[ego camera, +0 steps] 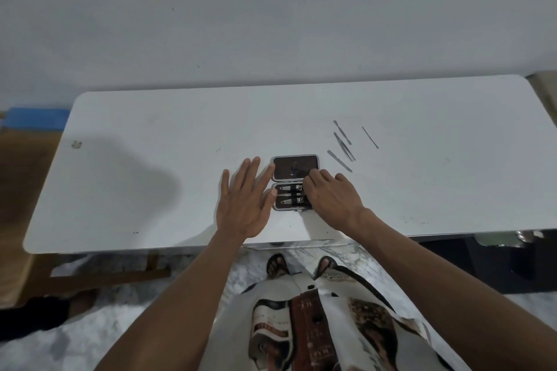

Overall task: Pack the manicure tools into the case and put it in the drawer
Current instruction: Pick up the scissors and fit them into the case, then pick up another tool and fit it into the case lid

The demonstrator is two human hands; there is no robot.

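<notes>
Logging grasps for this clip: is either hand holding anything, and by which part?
Left hand lies flat, fingertips against the open case. Right hand fingers reach into its lower half; any grasp is hidden.

Case (294,182) right end hidden under right hand (333,197), its fingertips unseen, forearms cut off below

Worn on the head, looking forward and steeply down from standing height. Facing a white table (150,190) set against a pale wall (271,9), with the near edge low in the middle of the frame. Wide-angle, so the table's edges bow. Close enough to take in both forearms from the bottom corners, the left hand (244,205) and right hand (334,199) at centre, and sandalled feet (301,265) on the floor below. Single view only.
</notes>
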